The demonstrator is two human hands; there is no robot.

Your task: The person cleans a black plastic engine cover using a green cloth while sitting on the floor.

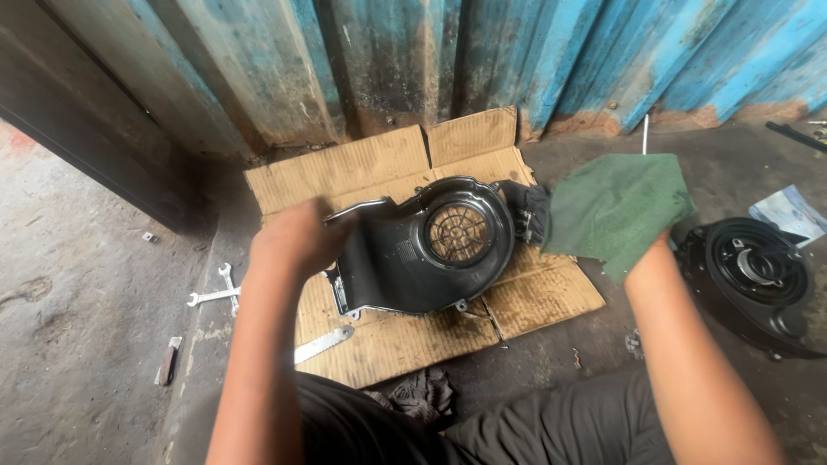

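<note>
My one head camera looks steeply down, close over the cardboard (388, 340), facing the far blue wall (551, 52).

Soft even daylight, faint shadows, edges bowed.

Your two forearms are bare from elbow to wrist, with no sleeves, gloves, watch or bands showing on them. Your left hand (297, 239) is bare too; your right hand (642, 250) is mostly hidden. Below, you wear dark grey-black trousers (517, 426), creased and slightly dusty across your lap.
</note>
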